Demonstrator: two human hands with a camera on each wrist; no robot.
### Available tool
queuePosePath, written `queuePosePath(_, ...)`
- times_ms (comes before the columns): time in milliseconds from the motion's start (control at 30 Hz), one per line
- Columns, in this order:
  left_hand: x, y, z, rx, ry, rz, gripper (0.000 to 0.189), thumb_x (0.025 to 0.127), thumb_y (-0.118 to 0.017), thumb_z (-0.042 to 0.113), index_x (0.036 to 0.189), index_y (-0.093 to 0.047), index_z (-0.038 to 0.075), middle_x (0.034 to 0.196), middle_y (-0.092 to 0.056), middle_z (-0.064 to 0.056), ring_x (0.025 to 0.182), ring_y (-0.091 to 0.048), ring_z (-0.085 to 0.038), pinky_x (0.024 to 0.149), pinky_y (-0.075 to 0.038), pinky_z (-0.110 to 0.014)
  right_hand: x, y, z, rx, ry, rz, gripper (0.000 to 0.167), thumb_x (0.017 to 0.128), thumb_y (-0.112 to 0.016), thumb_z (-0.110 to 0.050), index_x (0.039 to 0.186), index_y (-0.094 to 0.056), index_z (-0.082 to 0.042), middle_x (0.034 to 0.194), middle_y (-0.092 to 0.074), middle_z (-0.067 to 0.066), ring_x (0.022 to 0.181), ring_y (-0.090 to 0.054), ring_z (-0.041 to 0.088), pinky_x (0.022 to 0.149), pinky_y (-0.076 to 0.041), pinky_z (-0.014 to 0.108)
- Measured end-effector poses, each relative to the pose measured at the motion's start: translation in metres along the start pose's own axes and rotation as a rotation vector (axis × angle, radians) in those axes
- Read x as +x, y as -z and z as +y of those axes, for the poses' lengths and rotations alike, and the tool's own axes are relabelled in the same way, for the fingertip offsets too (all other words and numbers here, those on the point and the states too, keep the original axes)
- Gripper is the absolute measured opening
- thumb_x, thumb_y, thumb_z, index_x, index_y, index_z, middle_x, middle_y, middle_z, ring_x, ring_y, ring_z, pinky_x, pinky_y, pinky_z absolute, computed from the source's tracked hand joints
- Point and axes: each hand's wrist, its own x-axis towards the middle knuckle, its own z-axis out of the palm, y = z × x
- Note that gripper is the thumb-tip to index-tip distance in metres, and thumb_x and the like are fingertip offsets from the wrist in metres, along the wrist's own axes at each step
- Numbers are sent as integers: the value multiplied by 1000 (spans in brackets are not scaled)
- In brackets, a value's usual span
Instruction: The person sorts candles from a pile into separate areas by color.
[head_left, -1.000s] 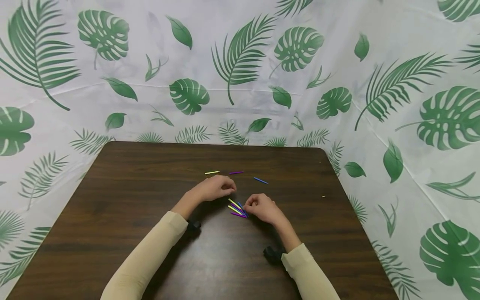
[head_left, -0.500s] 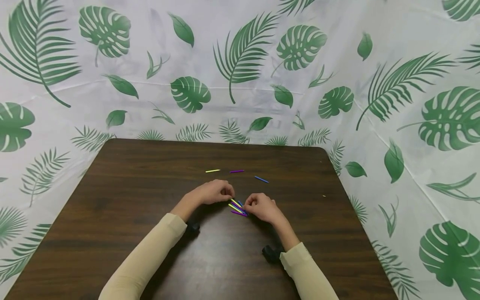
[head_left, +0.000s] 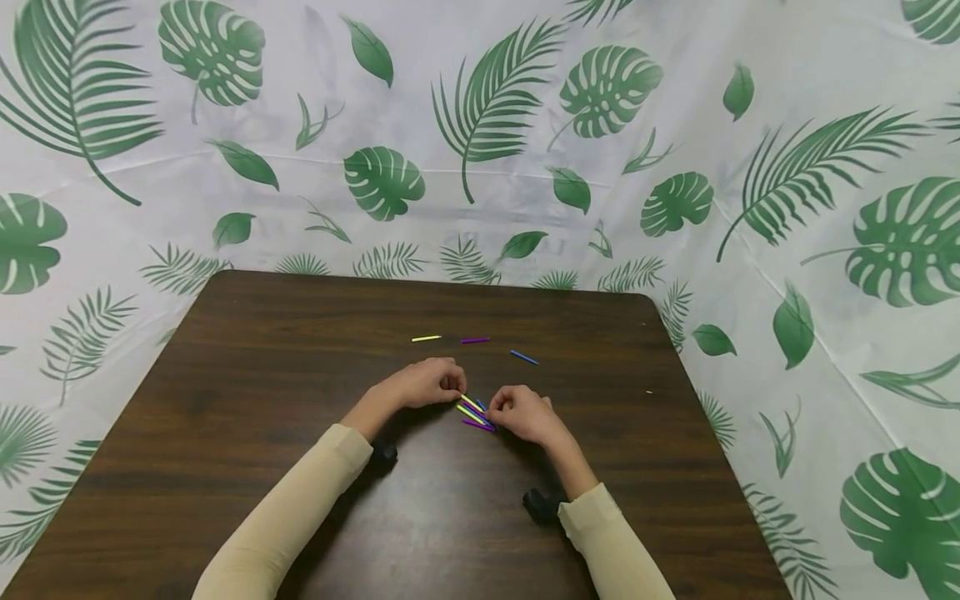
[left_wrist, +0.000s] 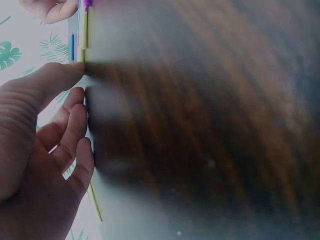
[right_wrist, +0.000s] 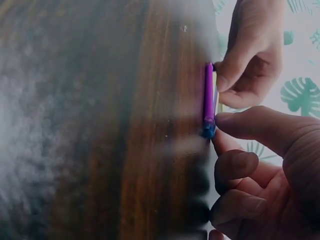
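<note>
A small fan of thin yellow, purple and blue sticks lies on the table between the hands, several of them overlapping. My left hand pinches the far end of a yellow stick between thumb and forefinger, at the pile's upper left. At the right end, where the sticks come together, my right hand has thumb and forefinger curled round the gathered tips. A purple stick with a blue tip beneath shows right at those fingertips. The right hand's other fingers are curled near the tabletop.
Beyond the hands lie a single yellow stick, a purple stick and a blue stick, spaced apart. A tiny pale speck sits to the right on the dark wooden table. Leaf-printed cloth hangs behind.
My left hand has come down slightly to the pile, its fingertips now at the yellow stick's end. The right hand has stayed almost in place. The head view has shifted slightly.
</note>
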Motion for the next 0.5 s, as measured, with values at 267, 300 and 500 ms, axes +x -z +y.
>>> queuePosePath(267,2,-3,-2,-4,-15,15,5,104,-71,16,107,-76,16,103,-64,1,91,-61,-11,84,-54,-33,1,0,1,-19,-7,4,10,96,-74,-29,89,-77,-23,74,-67,-8,75,-60,13,103,-33,63)
queuePosePath(300,2,-3,-3,-13,-17,14,5,105,-71,16,108,-75,16,103,-64,1,90,-61,-11,84,-54,-33,1,-1,1,-21,-9,3,10,96,-73,-29,89,-77,-23,74,-67,-8,75,-60,13,103,-33,62)
queuePosePath(500,2,-3,-4,-75,-16,-3,6,106,-70,17,108,-75,16,103,-62,0,90,-58,-12,83,-52,-31,1,-1,1,-22,-12,14,10,96,-74,-28,88,-78,-23,72,-67,-9,74,-60,13,102,-33,62)
